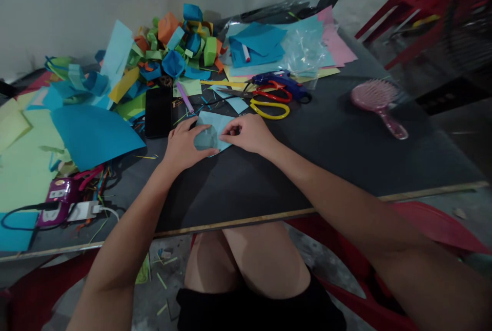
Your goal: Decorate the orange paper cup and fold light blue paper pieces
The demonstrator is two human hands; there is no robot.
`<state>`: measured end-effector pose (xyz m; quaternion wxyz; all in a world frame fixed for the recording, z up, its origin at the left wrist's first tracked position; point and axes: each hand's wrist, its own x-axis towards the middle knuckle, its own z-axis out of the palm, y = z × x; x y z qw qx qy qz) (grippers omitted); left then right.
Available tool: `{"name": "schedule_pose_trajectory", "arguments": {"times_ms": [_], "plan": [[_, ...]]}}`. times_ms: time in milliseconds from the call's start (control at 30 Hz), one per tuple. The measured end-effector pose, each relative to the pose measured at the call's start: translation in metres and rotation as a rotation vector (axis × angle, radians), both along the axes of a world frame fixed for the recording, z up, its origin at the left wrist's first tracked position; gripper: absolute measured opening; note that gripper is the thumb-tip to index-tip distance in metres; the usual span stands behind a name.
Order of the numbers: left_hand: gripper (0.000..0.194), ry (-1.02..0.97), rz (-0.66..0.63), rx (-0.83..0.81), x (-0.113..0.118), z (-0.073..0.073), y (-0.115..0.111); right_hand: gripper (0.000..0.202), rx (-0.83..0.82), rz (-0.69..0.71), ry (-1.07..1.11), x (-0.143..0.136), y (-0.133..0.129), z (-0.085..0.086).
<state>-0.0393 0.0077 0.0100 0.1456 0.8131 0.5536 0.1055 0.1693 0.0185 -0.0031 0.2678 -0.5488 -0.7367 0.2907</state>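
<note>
A small light blue paper lies on the dark table between my two hands. My left hand rests at its left side with fingers spread, the fingertips touching the paper. On the paper's right side, my right hand has its thumb and index finger pressed together at the edge. Just behind the paper are light blue scraps and a purple pen-like stick. Scissors with yellow and red handles lie behind my right hand.
A black phone lies left of the paper. Folded paper pieces pile up behind, with a blue glue gun and paper sheets. A pink hairbrush lies right; a purple power adapter is near the front left edge.
</note>
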Motion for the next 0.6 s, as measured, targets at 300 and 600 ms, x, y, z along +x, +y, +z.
{"name": "schedule_pose_trajectory", "arguments": {"times_ms": [300, 600], "plan": [[0.072, 0.016, -0.028, -0.067, -0.0036, 0.0010, 0.0037, 0.013, 0.009, 0.004, -0.008, 0.0003, -0.0001, 0.0013], [0.073, 0.001, -0.032, -0.095, -0.0027, -0.0032, 0.0063, 0.036, 0.098, 0.026, -0.066, -0.0041, -0.0097, -0.0026]]}}
